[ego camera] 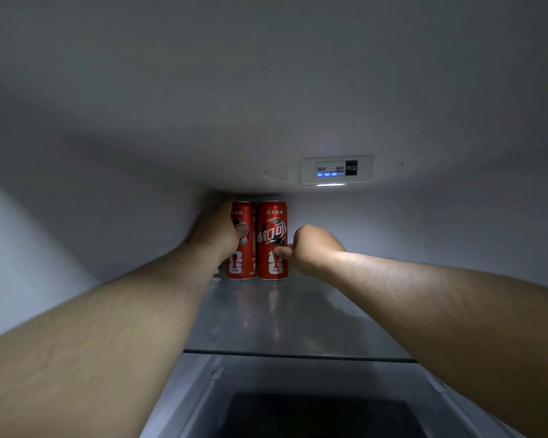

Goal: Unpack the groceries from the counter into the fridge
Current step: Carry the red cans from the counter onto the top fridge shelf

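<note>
Dim white walls of the fridge [76, 222] are closing round a glass shelf [298, 324], and a control panel [336, 169] is glowing blue on the ceiling. At the back left of this shelf two slim red cans are standing upright, touching side by side.

The left hand [217, 235] is wrapping round the left cola can [246, 260] from its outer side, thumb lying across the front. The right hand [314, 248] is curling just beside the right cola can [272, 222], thumb pressing on the lower front. Its fingers are hiding past the can's edge, so it is probably pinching rather than nudging.

Such cans are likely handling as stiff while full, fairly weighty, smooth and somewhat slippery, and tall enough to tip. Gripping round the mid-body is looking safest. Below the shelf a lower compartment [314, 412] is lying in shadow, and its contents cannot be told.
</note>
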